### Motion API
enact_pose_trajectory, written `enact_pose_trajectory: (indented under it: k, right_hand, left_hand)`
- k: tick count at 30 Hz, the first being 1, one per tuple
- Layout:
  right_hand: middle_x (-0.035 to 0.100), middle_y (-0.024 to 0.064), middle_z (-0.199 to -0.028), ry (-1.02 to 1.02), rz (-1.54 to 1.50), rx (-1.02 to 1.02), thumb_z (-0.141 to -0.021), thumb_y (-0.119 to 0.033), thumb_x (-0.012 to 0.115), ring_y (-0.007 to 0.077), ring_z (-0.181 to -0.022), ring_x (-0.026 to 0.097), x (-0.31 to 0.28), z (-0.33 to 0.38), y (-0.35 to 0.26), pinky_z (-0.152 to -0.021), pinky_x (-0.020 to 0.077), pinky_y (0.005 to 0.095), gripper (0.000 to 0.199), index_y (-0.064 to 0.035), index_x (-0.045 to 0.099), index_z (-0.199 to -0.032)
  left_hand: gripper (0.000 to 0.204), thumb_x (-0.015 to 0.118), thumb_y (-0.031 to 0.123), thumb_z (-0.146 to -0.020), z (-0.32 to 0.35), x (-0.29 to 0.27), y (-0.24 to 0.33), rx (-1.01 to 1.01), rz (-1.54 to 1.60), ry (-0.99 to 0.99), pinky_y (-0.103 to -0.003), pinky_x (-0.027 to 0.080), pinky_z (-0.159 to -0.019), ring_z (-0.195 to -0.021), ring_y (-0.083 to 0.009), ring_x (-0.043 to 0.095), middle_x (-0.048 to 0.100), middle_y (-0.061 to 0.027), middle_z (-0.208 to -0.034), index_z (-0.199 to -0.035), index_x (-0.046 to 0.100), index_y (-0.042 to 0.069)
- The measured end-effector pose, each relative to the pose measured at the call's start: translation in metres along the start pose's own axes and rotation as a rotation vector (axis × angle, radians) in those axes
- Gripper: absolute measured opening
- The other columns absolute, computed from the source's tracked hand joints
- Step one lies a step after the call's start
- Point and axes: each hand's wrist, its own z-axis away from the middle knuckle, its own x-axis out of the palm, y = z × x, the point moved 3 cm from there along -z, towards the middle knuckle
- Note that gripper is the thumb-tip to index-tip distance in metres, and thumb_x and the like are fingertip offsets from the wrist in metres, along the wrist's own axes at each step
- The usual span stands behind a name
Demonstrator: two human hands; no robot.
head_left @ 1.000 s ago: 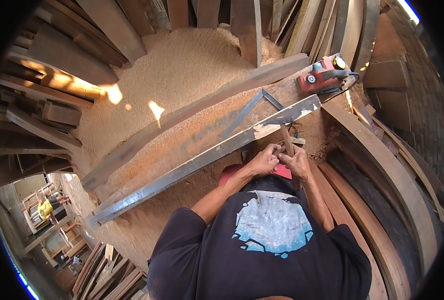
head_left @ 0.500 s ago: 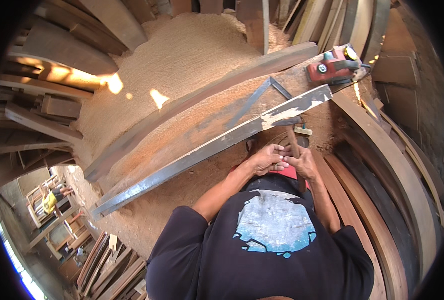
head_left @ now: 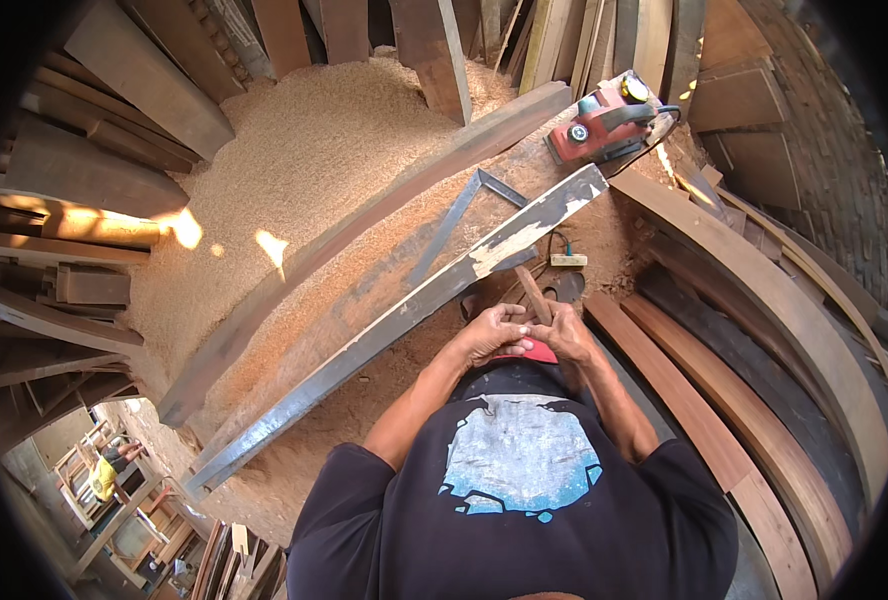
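My left hand (head_left: 494, 334) is closed, its fingertips pinched together close against my other hand. Whatever lies between those fingertips is too small to make out. My right hand (head_left: 567, 334) is wrapped round the wooden handle of a hammer (head_left: 534, 296), and its thumb and fingers meet those of the left. The dark hammer head points away from me, close to the near side of a long dark beam (head_left: 364, 354) with pale chipped patches. Beyond this beam lies a metal try square (head_left: 451, 222) on a broad brown board.
A red electric planer (head_left: 589, 137) rests at the board's far right end, its cord trailing. A pale block with a cord (head_left: 568, 260) lies near the hammer. Sawdust (head_left: 314, 150) covers the ground; curved planks (head_left: 704, 420) line my right. Another person (head_left: 109, 475) is at the far left.
My view has turned, so the scene sits further left and is slightly rotated. The hammer now slants more to the left in my right hand. Both hands stay together.
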Motion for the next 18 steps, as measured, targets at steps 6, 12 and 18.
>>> enact_pose_trajectory:
  k: [6,12,18]
  right_hand:
    - [0.069,0.0155,-0.086,0.095,0.234,-0.084,-0.080,-0.012,0.077,0.0252,-0.081,0.067,-0.011,-0.009,0.015,-0.075,0.0516,0.0395,0.025,0.0036,0.068,-0.097]
    - [0.067,0.0166,-0.080,0.011,0.336,-0.070,-0.080,-0.015,0.078,0.0257,-0.077,0.066,-0.001,-0.011,-0.005,-0.071,0.0507,0.0415,0.027,0.0038,0.067,-0.096]
    - [0.063,0.0122,-0.074,0.085,0.342,-0.060,-0.090,-0.020,0.072,0.0224,-0.070,0.062,-0.009,-0.014,-0.029,-0.065,0.0488,0.0410,0.025,0.0033,0.066,-0.096]
  left_hand:
    - [0.014,0.070,0.015,-0.091,0.029,0.018,0.025,0.474,-1.015,0.269,-0.040,0.056,-0.075,-0.083,-0.0259,0.072,0.073,-0.0142,-0.095,-0.096,0.073,0.003]
    - [0.014,0.071,0.014,-0.087,0.033,0.017,0.017,0.573,-1.070,0.324,-0.048,0.052,-0.084,-0.095,-0.0399,0.067,0.069,-0.0197,-0.095,-0.097,0.072,0.005]
    - [0.012,0.068,0.011,-0.089,0.048,0.003,0.007,0.762,-1.060,0.462,-0.045,0.052,-0.084,-0.094,-0.0364,0.064,0.066,-0.0161,-0.095,-0.100,0.068,0.005]
